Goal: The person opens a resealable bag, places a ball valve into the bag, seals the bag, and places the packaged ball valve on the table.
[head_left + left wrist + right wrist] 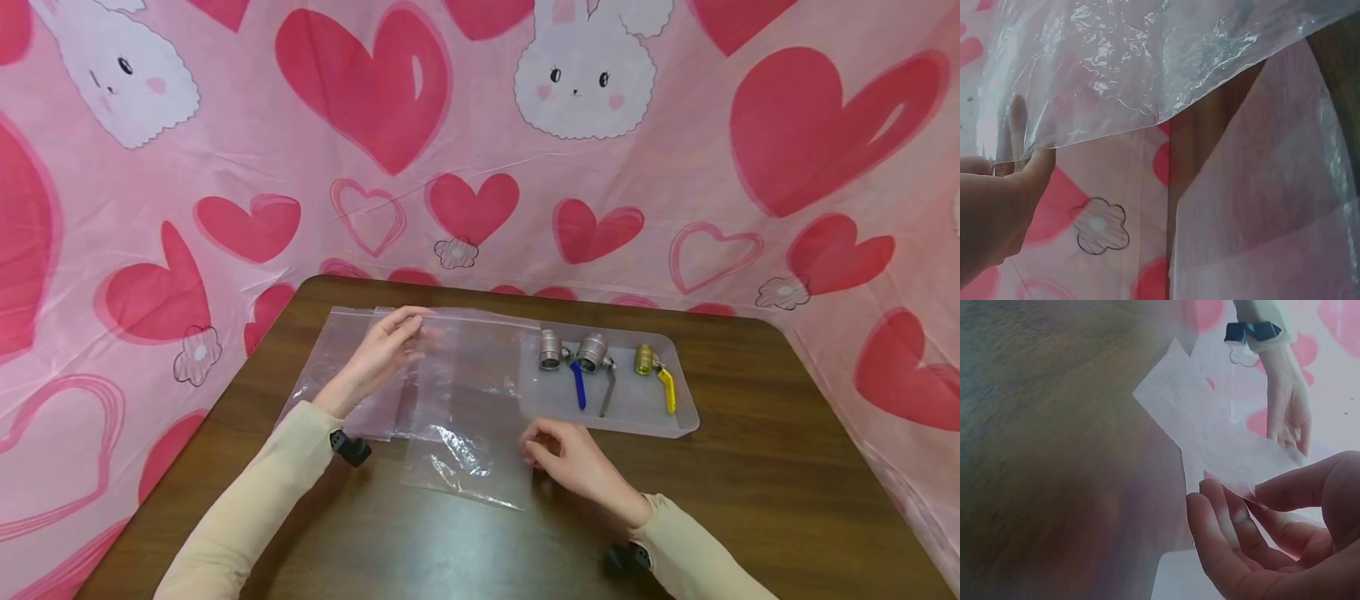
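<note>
A clear zip-top plastic bag [468,400] is raised over the table between both hands. My left hand [386,350] pinches its upper left edge. In the left wrist view, one finger shows through the film of the bag [1122,69], and the thumb is on the near side. At the bag's right side, my right hand [577,462] grips the edge. The right wrist view shows thumb and index finger meeting on the bag [1210,431], the other fingers curled below. More clear bags [322,358] lie on the table under and left of the raised one.
A translucent tray [645,423] stands at the right, partly overlapped by the raised bag. In it are ball valves: one with a blue handle [579,385], one grey-handled [608,392], and a brass one with a yellow handle [667,390]. Behind the wooden table [750,500] hangs a heart-printed cloth.
</note>
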{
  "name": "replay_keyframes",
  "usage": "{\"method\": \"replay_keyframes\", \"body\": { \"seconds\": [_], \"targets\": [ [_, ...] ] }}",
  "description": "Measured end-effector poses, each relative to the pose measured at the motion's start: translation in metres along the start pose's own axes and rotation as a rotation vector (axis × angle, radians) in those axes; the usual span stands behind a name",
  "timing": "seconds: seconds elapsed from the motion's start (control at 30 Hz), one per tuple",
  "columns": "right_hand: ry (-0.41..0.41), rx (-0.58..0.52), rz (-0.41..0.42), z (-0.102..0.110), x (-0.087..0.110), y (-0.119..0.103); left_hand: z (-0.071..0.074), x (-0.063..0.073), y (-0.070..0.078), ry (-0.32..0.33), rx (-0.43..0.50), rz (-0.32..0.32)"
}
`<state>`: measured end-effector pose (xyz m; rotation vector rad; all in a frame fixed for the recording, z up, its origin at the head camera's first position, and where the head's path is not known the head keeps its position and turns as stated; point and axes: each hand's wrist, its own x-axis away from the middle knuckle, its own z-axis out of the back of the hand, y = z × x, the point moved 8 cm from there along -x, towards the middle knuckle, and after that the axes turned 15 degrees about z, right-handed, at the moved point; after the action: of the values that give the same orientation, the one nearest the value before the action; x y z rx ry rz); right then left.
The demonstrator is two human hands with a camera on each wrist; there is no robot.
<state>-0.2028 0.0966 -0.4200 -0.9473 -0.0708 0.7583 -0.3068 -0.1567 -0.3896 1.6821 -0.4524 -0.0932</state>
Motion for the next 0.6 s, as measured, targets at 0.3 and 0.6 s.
{"method": "replay_keyframes", "body": {
  "seconds": [0.3, 0.6],
  "targets": [
    [-0.003, 0.041, -0.007, 0.008, 0.015, 0.008, -0.021, 0.01, 0.0, -0.057, -0.009, -0.026],
    [0.045, 0.138, 0.068, 0.02, 0.027, 0.005, -0.036, 0.016, 0.001, -0.022, -0.063, -0.082]
  ]
}}
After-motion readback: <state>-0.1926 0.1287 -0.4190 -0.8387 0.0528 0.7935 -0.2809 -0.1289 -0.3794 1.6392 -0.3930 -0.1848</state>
